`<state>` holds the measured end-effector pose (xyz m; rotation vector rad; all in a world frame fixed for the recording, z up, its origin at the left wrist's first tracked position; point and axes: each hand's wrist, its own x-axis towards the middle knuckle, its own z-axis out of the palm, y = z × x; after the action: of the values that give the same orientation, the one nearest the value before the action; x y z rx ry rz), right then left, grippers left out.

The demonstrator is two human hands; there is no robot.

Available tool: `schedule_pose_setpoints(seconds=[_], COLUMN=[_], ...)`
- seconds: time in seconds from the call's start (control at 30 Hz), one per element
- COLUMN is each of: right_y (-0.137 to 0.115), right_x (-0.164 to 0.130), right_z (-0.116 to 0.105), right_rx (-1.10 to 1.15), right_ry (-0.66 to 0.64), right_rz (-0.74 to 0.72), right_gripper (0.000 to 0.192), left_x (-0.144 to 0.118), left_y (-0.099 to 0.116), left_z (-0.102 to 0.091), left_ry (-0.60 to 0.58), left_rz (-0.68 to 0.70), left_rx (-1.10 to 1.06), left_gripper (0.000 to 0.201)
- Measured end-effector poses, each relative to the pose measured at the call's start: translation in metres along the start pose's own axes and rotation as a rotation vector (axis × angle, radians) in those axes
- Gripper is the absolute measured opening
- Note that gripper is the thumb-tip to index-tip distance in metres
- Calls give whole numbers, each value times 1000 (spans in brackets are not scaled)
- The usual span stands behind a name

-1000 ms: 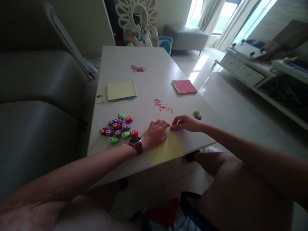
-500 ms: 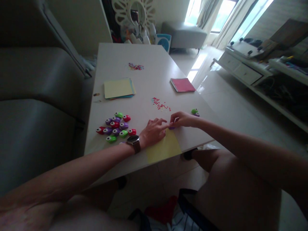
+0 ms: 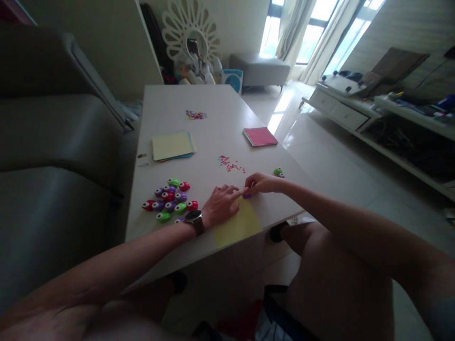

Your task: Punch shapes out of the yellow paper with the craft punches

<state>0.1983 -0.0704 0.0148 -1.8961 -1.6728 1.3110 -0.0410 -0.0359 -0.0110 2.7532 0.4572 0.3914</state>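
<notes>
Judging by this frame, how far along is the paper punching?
Done: two scatters of punched bits lie on the table, one far and one near. In hand: the left hand presses the yellow sheet flat while the right hand works a purple punch at its far edge. Left: most of that sheet looks unpunched, and the paper stack and pink pad lie apart.

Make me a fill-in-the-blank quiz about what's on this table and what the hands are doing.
1. The left hand presses on a ____ sheet of paper.
2. The right hand holds a small ____ punch at the sheet's far edge.
3. The wrist of the ____ hand wears a watch.
4. The pink pad lies on the white ____.

Missing words: yellow; purple; left; table
</notes>
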Motion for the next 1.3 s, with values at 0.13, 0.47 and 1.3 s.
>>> schedule_pose_setpoints(seconds=[0.13, 0.47, 1.3], right_y=[9, 13, 15], right_x=[-7, -18, -25], right_z=[-14, -13, -19], right_rx=[-55, -286, -253], right_ry=[49, 214, 147], right_rz=[-78, -128, -269], right_gripper=[27, 22, 40], left_x=[0, 1, 2], left_y=[0, -4, -10], left_z=[0, 3, 9], left_ry=[26, 25, 24], left_rz=[-31, -3, 25], left_rx=[-19, 1, 24], left_gripper=[45, 30, 24])
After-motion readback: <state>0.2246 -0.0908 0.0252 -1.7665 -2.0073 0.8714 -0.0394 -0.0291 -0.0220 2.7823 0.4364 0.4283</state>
